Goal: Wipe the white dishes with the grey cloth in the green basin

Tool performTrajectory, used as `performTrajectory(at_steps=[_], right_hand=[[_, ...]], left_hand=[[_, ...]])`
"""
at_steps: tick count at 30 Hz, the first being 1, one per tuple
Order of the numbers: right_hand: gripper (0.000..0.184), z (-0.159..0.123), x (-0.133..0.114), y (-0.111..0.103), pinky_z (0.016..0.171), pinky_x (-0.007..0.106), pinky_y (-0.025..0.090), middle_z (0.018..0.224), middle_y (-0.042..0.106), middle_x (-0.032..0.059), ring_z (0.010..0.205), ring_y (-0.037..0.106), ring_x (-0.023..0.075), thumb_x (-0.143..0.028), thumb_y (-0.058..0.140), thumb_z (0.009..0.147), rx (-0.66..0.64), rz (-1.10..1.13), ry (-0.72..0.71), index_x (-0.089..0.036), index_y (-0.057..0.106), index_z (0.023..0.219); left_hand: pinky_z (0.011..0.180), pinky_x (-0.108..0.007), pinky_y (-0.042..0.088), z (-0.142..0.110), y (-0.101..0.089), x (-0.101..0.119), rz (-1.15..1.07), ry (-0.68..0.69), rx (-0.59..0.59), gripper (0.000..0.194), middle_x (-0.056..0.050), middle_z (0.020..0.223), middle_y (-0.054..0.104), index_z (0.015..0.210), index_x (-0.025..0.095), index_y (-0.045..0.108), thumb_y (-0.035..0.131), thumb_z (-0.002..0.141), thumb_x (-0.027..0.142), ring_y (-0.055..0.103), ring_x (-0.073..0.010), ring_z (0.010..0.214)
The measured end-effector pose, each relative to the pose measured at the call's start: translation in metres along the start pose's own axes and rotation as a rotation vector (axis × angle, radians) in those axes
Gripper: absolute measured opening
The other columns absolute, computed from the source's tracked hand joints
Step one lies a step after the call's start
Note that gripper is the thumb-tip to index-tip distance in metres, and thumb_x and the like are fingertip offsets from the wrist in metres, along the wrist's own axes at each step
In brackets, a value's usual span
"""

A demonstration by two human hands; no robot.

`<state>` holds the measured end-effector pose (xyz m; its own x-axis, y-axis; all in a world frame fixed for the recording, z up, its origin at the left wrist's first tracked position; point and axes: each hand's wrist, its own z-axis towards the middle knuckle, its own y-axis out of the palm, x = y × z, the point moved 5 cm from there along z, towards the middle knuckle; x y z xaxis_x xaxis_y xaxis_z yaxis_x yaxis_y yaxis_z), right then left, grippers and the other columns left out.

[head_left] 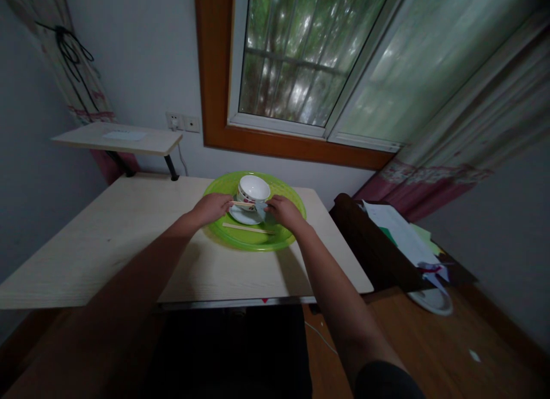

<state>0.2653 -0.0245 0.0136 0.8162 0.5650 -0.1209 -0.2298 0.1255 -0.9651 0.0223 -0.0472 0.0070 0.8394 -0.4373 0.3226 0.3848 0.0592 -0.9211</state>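
A round green tray lies on the table, with a white bowl standing on a white plate in it. The bowl has a coloured pattern on its side, and a second rim below suggests stacked bowls. My left hand pinches the end of light wooden chopsticks in front of the bowl. From the other side, my right hand closes on a pale greyish piece at the chopsticks' far end; its kind is unclear. Another chopstick or pair lies across the tray's near part.
The light wooden table carries a small raised shelf at its back left. Behind the tray are the wall and a window. To the right, a dark brown piece of furniture holds papers.
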Motion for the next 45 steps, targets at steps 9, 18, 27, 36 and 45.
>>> performTrajectory(at_steps=[9,18,27,36,45], right_hand=[[0.028,0.018,-0.055,0.004,0.087,0.025,0.043,0.109,0.07,0.0101,0.102,0.063,0.0195,-0.03,0.062,0.098,-0.008,0.032,-0.167,-0.017,0.072,0.121],[0.02,0.009,-0.01,0.008,0.085,0.025,0.044,0.104,0.071,0.0093,0.095,0.063,0.0179,-0.027,0.06,0.099,0.107,0.152,-0.006,-0.015,0.075,0.106],[0.015,0.008,0.033,0.005,0.089,0.029,0.045,0.103,0.073,0.0066,0.098,0.062,0.0199,-0.024,0.06,0.092,0.365,0.389,0.315,-0.018,0.073,0.098],[0.033,-0.011,0.05,-0.018,0.095,0.033,0.043,0.116,0.066,0.0169,0.107,0.058,0.0246,-0.031,0.04,0.101,0.674,0.355,0.56,-0.011,0.063,0.114],[0.031,-0.007,0.004,-0.028,0.1,0.037,0.039,0.114,0.064,0.0144,0.109,0.052,0.0265,-0.033,0.045,0.103,0.658,0.189,0.269,-0.014,0.065,0.116]], left_hand=[[0.075,-0.033,0.044,0.006,0.009,0.006,0.137,0.05,-0.09,0.029,-0.01,0.094,0.073,0.098,0.022,0.071,0.045,0.094,0.035,0.064,-0.0243,0.084],[0.072,-0.03,0.041,0.009,0.008,0.003,0.05,0.029,-0.021,0.03,-0.008,0.088,0.071,0.087,0.02,0.067,0.043,0.097,0.035,0.062,-0.0223,0.082],[0.066,-0.03,0.04,0.011,0.006,-0.004,-0.005,-0.074,0.023,0.031,-0.005,0.08,0.07,0.085,0.021,0.066,0.042,0.097,0.036,0.062,-0.0206,0.076],[0.066,-0.03,0.041,0.01,0.006,-0.003,-0.006,-0.069,0.025,0.031,-0.005,0.078,0.069,0.084,0.021,0.066,0.042,0.094,0.037,0.061,-0.0211,0.074],[0.068,-0.029,0.04,0.007,0.01,0.004,-0.031,-0.006,-0.094,0.034,-0.005,0.082,0.071,0.085,0.023,0.069,0.044,0.094,0.044,0.062,-0.0207,0.077]])
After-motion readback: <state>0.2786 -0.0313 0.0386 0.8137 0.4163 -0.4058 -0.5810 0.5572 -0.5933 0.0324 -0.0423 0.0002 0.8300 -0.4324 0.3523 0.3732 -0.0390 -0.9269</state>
